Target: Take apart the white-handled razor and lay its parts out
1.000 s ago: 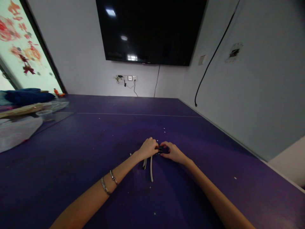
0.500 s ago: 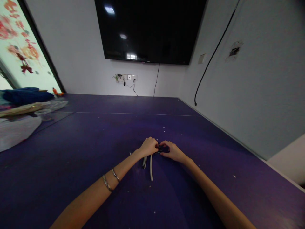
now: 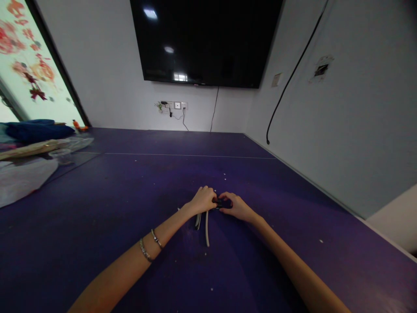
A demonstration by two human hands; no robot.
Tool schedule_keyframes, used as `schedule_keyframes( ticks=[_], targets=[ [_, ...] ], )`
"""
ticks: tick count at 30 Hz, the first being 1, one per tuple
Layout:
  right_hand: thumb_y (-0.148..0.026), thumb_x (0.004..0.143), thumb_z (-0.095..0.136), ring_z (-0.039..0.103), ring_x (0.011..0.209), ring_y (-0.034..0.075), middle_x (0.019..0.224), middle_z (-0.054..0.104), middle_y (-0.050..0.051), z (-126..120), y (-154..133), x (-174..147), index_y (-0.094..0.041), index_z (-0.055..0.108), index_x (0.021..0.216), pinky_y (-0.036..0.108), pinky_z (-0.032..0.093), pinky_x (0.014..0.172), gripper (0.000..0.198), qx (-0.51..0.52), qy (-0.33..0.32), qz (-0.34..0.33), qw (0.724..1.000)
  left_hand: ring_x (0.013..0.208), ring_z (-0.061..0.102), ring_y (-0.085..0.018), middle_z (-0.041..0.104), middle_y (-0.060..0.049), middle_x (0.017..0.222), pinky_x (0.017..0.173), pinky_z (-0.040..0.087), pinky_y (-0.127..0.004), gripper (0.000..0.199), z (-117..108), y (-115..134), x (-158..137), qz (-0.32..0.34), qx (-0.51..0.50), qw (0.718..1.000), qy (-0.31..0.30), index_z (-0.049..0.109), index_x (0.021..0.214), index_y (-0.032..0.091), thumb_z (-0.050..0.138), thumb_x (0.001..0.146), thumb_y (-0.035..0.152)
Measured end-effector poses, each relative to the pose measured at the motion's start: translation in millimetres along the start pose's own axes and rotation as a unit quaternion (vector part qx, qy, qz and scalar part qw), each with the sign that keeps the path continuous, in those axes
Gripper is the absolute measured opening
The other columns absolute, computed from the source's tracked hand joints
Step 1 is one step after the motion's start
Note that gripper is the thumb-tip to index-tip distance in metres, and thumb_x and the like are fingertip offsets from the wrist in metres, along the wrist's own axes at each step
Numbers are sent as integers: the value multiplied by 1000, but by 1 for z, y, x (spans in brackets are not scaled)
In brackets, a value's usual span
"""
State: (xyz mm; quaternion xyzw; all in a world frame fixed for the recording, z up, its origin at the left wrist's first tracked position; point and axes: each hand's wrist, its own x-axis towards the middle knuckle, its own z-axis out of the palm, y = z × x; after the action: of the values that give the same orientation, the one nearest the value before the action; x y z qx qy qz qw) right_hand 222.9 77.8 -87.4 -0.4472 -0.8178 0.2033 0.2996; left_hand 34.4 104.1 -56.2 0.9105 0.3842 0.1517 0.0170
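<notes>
Both of my hands meet low over the purple surface, around a small black object whose kind I cannot make out. My left hand is closed, its fingertips pinching the black object's left end. Fingers and thumb of my right hand curve round the right end in a loose C shape. Below my left hand, a narrow cream strip points toward me. Beside it lies a shorter pale piece with a dark edge, its upper part hidden under the hand.
Clothes and clear plastic bags are piled at the left, with a small orange item behind them. A wall-mounted television is ahead. A black cable hangs along the right wall. Small white scraps dot the surface.
Hardly anything differs. Both hands stay at the same spot on the black object, and the pale strips lie as before; the view has shifted very slightly.
</notes>
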Motion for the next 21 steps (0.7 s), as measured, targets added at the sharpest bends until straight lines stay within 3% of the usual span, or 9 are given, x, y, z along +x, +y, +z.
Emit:
schedule_keyframes(
  ticks=[7, 11, 16, 21],
  targets=[
    [-24, 68, 68, 56, 90, 18, 100, 61, 4, 0, -2, -1, -22, 56, 104, 32, 45, 77, 38, 1, 6, 2, 1000, 82, 57, -18, 66, -5, 84, 79, 43, -29, 20, -21, -15, -7, -37, -54, 997, 43, 71, 83, 18, 53, 77, 21],
    [-23, 67, 68, 56, 90, 18, 100, 61, 3, -1, -3, -1, -22, 56, 105, 32, 44, 78, 40, -1, 4, 4, 1000, 78, 59, -16, 67, -5, 83, 74, 43, -27, 21, -36, -23, -17, -98, -89, 990, 42, 70, 81, 16, 50, 78, 22],
    [-23, 67, 67, 56, 92, 18, 104, 60, 4, -1, -4, 0, -22, 56, 107, 33, 45, 78, 41, 0, -2, 8, 1000, 73, 61, -18, 68, -5, 81, 63, 44, -26, 22, -45, -17, -40, -210, -70, 974, -35, 68, 80, 18, 53, 77, 35],
    [-23, 66, 68, 56, 91, 19, 107, 60, 6, 0, -4, 0, -21, 55, 111, 33, 45, 78, 47, 10, 5, 3, 1000, 72, 63, -19, 69, -5, 81, 64, 45, -28, 24, -46, 0, -62, -227, -42, 964, -129, 67, 75, 20, 57, 73, 42]
  ],
)
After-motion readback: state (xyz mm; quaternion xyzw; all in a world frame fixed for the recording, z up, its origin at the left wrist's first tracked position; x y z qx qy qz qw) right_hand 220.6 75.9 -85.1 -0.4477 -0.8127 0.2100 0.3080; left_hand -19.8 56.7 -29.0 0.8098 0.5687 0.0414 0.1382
